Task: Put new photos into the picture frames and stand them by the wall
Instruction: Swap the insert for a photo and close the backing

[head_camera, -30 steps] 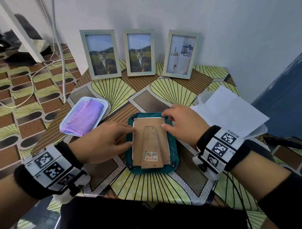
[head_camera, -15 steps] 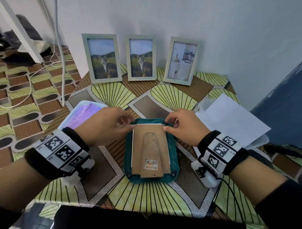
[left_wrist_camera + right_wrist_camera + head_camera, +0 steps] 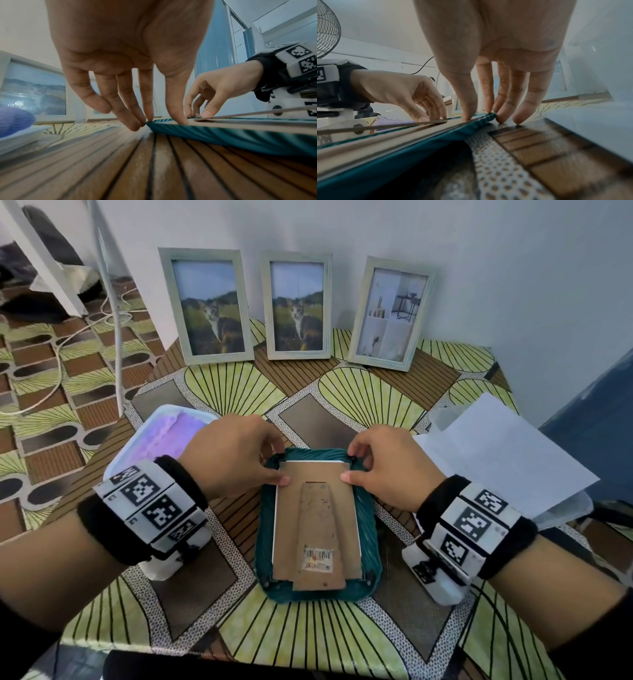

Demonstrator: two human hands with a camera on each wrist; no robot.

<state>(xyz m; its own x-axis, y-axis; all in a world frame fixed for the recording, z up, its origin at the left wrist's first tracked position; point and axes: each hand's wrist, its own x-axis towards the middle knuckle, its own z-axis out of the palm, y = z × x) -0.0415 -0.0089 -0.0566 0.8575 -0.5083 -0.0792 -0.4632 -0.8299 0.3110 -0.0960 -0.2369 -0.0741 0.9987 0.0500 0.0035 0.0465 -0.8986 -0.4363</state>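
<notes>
A teal picture frame [image 3: 369, 529] lies face down at the middle of the table, its brown backing board [image 3: 317, 529] and fold-out stand facing up. My left hand [image 3: 279, 467] is at the frame's far left corner, thumb on the board and index fingertip on the corner, as the left wrist view [image 3: 164, 119] shows. At the far right corner my right hand [image 3: 352, 465] does the same, with a small black tab under its index finger [image 3: 489, 108]. Three pale frames [image 3: 209, 306] [image 3: 297, 306] [image 3: 390, 313] with photos stand against the wall.
A white tray [image 3: 150, 422] holding a purple cloth sits left of the teal frame. White paper sheets [image 3: 507, 453] lie over a clear container at the right. Cables [image 3: 68, 337] run across the floor at the left. The table's front edge is close to my body.
Both hands slid from the frame's sides up to its two far corners. The frame itself stayed where it was.
</notes>
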